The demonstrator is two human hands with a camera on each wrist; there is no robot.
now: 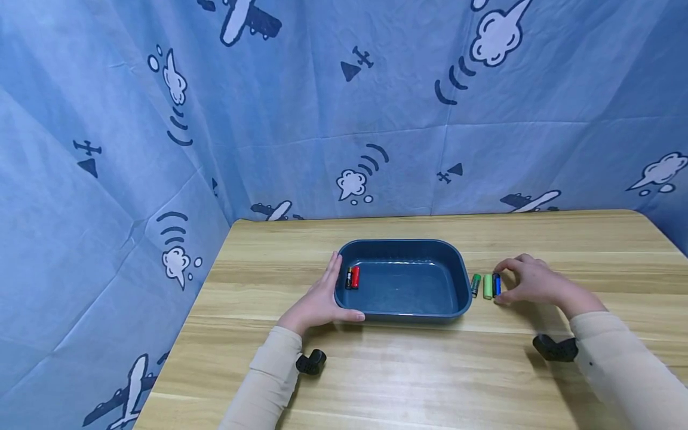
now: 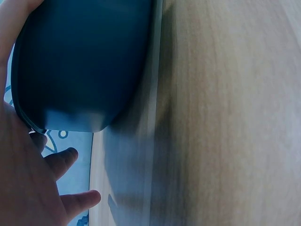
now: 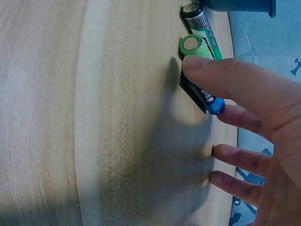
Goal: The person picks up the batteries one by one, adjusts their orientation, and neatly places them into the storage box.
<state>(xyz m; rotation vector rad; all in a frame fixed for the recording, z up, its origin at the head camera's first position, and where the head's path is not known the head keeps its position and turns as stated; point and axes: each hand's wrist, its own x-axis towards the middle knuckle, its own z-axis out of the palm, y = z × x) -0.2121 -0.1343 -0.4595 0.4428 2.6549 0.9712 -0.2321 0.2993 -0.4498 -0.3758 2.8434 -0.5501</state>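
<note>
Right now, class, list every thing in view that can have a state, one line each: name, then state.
Tray: upright on the table, holding two batteries.
Red battery: lying in the tray's left end.
Black battery: lying beside the red one.
Dark green battery: lying on the table.
Light green battery: lying on the table.
Blue battery: lying, pinched by the right hand.
Left hand: resting against the tray.

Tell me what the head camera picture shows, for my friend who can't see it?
A right hand pinches a blue-and-black battery beside two green batteries. The left hand steadies a dark blue tray containing two batteries.
</note>
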